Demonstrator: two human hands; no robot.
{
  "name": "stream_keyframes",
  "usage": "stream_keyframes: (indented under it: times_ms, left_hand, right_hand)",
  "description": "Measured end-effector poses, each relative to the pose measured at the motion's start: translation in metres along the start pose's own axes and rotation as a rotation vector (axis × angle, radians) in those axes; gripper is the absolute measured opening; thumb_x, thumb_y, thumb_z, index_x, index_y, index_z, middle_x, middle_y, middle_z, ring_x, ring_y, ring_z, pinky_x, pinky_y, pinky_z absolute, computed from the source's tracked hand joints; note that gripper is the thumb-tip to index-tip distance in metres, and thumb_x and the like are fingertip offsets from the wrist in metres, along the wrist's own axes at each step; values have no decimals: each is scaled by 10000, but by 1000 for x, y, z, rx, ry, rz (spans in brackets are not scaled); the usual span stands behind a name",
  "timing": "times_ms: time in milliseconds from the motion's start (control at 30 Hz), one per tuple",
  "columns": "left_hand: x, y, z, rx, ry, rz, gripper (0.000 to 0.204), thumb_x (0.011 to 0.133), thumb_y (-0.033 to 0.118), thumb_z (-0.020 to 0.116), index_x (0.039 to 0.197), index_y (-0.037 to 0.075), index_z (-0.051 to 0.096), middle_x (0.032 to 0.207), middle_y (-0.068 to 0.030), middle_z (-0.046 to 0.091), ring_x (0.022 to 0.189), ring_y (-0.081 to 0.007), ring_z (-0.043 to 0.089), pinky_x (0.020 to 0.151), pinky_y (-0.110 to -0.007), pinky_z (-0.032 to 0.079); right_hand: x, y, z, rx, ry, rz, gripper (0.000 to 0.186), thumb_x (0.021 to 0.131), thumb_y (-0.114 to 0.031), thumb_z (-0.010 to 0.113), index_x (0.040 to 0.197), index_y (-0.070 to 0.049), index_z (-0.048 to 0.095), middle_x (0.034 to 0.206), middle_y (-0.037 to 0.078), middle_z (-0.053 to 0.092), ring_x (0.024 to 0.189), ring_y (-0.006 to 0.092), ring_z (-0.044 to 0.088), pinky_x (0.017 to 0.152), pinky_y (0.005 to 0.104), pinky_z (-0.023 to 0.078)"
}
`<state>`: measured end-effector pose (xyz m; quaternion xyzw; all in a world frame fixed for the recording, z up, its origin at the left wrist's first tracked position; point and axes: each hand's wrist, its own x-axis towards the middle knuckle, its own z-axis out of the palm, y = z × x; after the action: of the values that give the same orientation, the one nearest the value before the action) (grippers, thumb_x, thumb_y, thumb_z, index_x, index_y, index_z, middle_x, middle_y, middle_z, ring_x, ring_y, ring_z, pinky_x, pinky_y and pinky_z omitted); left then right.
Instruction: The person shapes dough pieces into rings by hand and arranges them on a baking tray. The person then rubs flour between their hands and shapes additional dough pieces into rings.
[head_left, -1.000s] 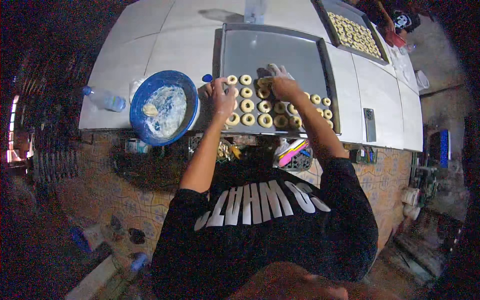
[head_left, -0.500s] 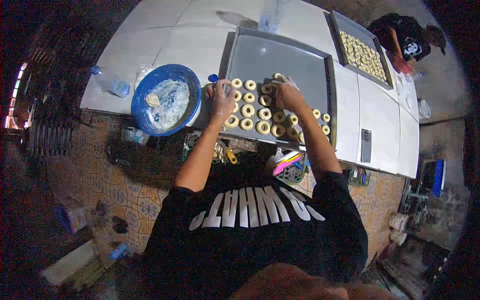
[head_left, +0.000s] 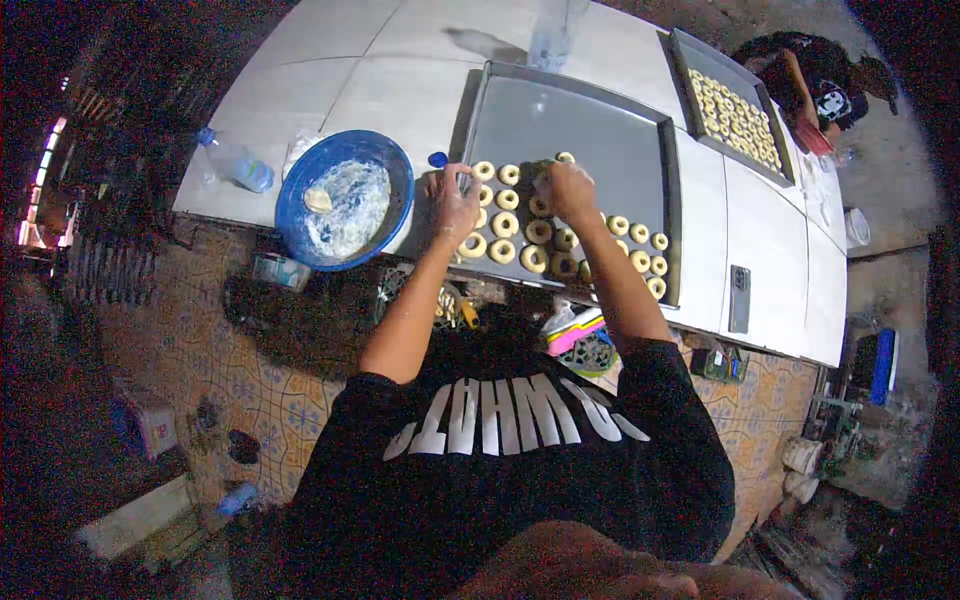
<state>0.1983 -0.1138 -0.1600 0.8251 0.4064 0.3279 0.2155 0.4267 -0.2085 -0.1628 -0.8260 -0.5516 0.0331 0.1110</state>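
A large grey baking tray (head_left: pixel 610 130) lies on the table, its near part lined with rows of pale dough rings (head_left: pixel 505 224). My left hand (head_left: pixel 457 207) is at the tray's left rim, fingers curled over it beside the leftmost rings. Over the third column from the left, my right hand (head_left: pixel 572 190) is closed, its fingertips lowered to a dough ring they partly hide. One more dough ring (head_left: pixel 565 157) shows just beyond that hand. Left of the tray stands a blue basin (head_left: pixel 290 205) with white flour and a dough lump (head_left: pixel 318 201) inside.
A plastic bottle (head_left: pixel 243 170) lies left of the basin, near a blue cap (head_left: pixel 437 159). A phone (head_left: pixel 739 300) rests on the table at right. Beyond it, a second tray (head_left: pixel 735 112) holds dough rings, beside another person (head_left: pixel 820 80). Crates sit below the table.
My right hand's fingers have gone from stretched out to curled down, and the hand has shifted slightly left. My left hand stays at the rim. The whole view has shifted a little.
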Motion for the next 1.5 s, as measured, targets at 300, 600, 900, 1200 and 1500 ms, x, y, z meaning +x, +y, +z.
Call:
stream_keyframes:
  times_ms: [300, 600, 900, 1200, 1500]
  left_hand:
    - [0, -14, 21, -367, 40, -42, 280, 899, 102, 661, 1129, 95, 502, 1073, -173, 564, 1038, -376, 529, 923, -482, 423]
    - [-1, -5, 15, -472, -61, -247, 288, 901, 104, 670, 1130, 91, 496, 1025, -176, 596, 966, -377, 590, 905, -469, 444]
    - [-1, -24, 30, -458, -33, -223, 272, 896, 122, 677, 1110, 96, 511, 960, -164, 601, 961, -380, 604, 890, -468, 451]
    - [1, 6, 7, -494, -88, -260, 269, 923, 151, 654, 1139, 145, 493, 995, -180, 617, 928, -406, 623, 827, -504, 474]
    - [-4, 28, -27, -248, -70, -115, 258, 937, 133, 642, 1140, 85, 490, 1038, -145, 609, 960, -323, 617, 857, -434, 483]
  right_hand:
    - [-12, -5, -43, 261, -166, -154, 350, 869, -162, 673, 1216, -117, 652, 1098, 210, 681, 1047, 419, 637, 903, 480, 514]
    - [-11, 4, -28, 319, 47, -261, 231, 904, -183, 594, 1080, -78, 702, 1018, 232, 678, 958, 432, 638, 824, 494, 507]
    - [0, 11, -10, 140, -42, -226, 243, 870, -148, 629, 1092, -80, 699, 1028, 216, 681, 964, 409, 646, 875, 485, 513]
    - [1, 20, -17, 237, -143, -292, 281, 906, -160, 596, 1162, -99, 695, 1095, 193, 678, 1052, 407, 626, 932, 480, 496]
    - [-11, -6, -57, 312, -251, -228, 227, 929, -194, 649, 1110, -62, 684, 1052, 205, 673, 962, 410, 635, 871, 463, 507]
